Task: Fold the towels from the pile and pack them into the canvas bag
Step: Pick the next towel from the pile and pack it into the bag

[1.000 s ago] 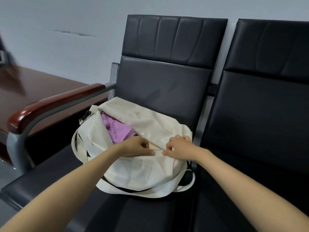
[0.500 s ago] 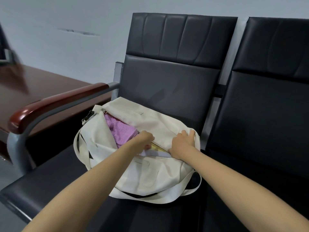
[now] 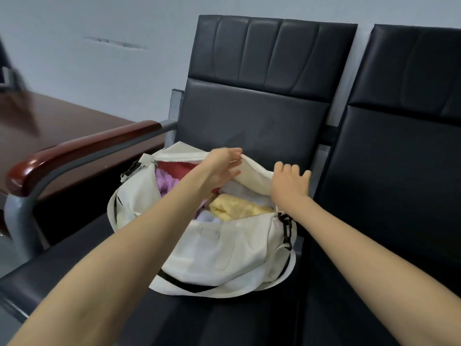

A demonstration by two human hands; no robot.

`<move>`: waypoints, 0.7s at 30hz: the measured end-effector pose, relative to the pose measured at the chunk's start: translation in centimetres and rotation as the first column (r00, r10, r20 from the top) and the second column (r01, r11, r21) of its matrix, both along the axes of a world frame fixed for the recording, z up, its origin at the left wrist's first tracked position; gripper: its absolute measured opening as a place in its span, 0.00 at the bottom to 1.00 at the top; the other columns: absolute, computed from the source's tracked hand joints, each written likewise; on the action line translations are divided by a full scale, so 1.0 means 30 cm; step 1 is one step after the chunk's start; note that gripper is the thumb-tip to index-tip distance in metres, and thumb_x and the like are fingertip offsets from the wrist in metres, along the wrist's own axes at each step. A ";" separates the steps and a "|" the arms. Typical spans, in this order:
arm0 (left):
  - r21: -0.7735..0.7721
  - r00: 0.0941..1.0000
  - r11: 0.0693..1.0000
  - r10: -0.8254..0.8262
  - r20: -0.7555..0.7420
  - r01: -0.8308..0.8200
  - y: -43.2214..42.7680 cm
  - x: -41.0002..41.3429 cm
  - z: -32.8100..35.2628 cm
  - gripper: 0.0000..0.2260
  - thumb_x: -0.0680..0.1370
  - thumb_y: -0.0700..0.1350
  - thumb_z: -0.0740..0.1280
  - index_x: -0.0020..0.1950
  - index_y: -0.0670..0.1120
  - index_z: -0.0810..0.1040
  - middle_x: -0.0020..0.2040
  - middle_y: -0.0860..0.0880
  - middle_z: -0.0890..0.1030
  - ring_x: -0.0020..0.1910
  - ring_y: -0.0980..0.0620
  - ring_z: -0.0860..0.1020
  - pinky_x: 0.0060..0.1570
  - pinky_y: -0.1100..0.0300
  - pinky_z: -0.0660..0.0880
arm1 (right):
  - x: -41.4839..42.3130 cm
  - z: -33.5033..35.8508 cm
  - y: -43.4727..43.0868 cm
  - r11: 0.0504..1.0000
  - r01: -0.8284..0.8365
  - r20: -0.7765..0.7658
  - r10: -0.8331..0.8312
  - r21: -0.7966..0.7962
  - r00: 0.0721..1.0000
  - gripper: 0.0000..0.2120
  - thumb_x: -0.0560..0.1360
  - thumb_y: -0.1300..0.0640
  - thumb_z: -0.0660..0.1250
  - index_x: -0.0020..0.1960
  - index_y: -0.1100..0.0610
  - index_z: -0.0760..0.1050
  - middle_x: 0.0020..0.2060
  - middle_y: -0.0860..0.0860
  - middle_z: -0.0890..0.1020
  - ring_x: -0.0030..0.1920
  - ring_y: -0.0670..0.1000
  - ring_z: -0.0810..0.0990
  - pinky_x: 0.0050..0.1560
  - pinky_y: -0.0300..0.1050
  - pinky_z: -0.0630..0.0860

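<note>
On the black seat (image 3: pixel 224 325) the canvas bag (image 3: pixel 224 250) is laid long axis left-to-right, its far rim pinched by the left hand (image 3: pixel 222 167), the right hand (image 3: pixel 287 182) spread flat beside it.

canvas bag (image 3: pixel 219 250): matt cloth | seat (image 3: pixel 249 131): smooth leatherette | armrest (image 3: pixel 82 152): glossy wood

Black padded chair seat (image 3: pixel 99 283) carries canvas bag (image 3: pixel 224 253).

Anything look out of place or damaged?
Nothing spilled or askew: the cream canvas bag sits on the black padded chair seat, coloured towels inside. Only oddity is a chipped streak in the pale grey wall, upper left.
</note>
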State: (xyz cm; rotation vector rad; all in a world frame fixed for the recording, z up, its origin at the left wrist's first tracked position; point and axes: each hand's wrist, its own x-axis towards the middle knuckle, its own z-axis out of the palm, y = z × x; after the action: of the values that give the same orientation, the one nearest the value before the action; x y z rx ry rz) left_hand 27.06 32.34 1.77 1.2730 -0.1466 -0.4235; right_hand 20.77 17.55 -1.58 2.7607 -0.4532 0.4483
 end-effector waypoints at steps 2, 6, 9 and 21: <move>0.094 0.996 0.994 -0.055 0.075 0.048 0.006 -0.005 -0.065 0.17 0.81 0.34 0.56 0.68 0.42 0.73 0.57 0.47 0.73 0.51 0.53 0.73 0.45 0.62 0.69 | -0.006 0.009 -0.036 1.000 -0.003 0.050 0.003 -0.002 0.999 0.19 0.75 0.64 0.63 0.64 0.59 0.62 0.60 0.55 0.72 0.60 0.56 0.71 0.58 0.51 0.67; 0.404 0.953 0.913 -0.164 0.253 0.050 0.041 -0.008 -0.189 0.16 0.79 0.36 0.60 0.64 0.50 0.75 0.59 0.47 0.77 0.54 0.52 0.74 0.53 0.59 0.71 | -0.012 -0.047 -0.073 0.928 -0.367 0.119 0.371 -0.057 0.921 0.13 0.70 0.71 0.57 0.52 0.59 0.68 0.49 0.57 0.73 0.48 0.61 0.74 0.43 0.51 0.71; 0.538 0.895 0.841 -0.193 0.401 -0.060 0.088 -0.007 -0.240 0.10 0.79 0.37 0.62 0.57 0.48 0.68 0.53 0.43 0.79 0.45 0.48 0.75 0.44 0.52 0.74 | -0.033 -0.121 -0.119 0.712 -0.700 0.025 0.702 -0.060 0.712 0.10 0.70 0.66 0.62 0.49 0.56 0.73 0.50 0.55 0.76 0.49 0.58 0.74 0.47 0.49 0.75; 0.419 0.783 0.795 0.110 0.612 -0.439 0.012 -0.059 -0.215 0.15 0.81 0.51 0.61 0.60 0.42 0.64 0.58 0.42 0.77 0.57 0.41 0.75 0.55 0.52 0.70 | 0.027 -0.096 -0.077 0.682 -0.628 0.025 0.669 0.375 0.743 0.21 0.77 0.41 0.53 0.59 0.50 0.77 0.74 0.49 0.65 0.73 0.54 0.62 0.72 0.57 0.57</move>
State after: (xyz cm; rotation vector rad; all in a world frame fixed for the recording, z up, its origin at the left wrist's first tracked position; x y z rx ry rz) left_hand 25.29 32.70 -4.68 1.9395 -0.3423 0.2253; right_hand 21.60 15.25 -4.47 3.2309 0.5852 0.3776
